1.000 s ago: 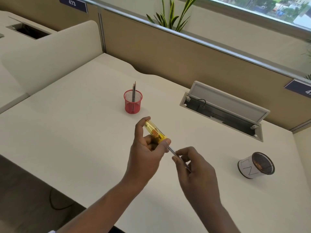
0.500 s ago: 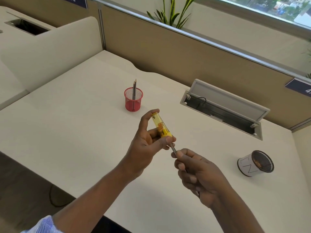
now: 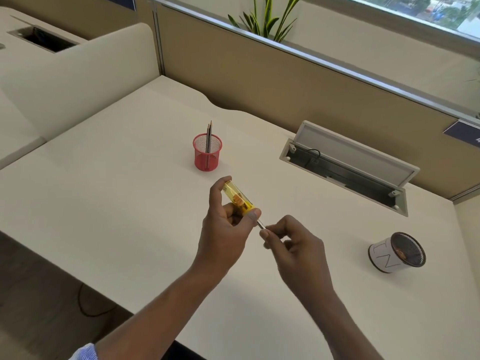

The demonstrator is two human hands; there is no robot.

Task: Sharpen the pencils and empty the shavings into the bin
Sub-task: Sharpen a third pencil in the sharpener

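My left hand [image 3: 225, 224] grips a clear yellow tube-shaped sharpener [image 3: 238, 198] above the desk's middle, with brown shavings showing inside it. A pencil [image 3: 261, 224] is pushed into its lower end; only a short grey piece shows between the hands. My right hand [image 3: 293, 250] pinches that pencil, and the rest of it is hidden in the fist. A red mesh cup [image 3: 207, 155] further back holds two pencils [image 3: 209, 136], points up. The white bin [image 3: 388, 257] with a dark mesh inside lies tilted at the right, some shavings in it.
The cream desk [image 3: 117, 198] has an open cable hatch [image 3: 348, 172] with a raised lid at the back right. A tan partition [image 3: 259, 74] with a plant behind it closes the far side. The desk's near edge runs diagonally at lower left, floor beyond it.
My right hand has turned on the pencil, fingers rolling round it. The sharpener has tipped slightly in my left hand. Cup and bin stay put.
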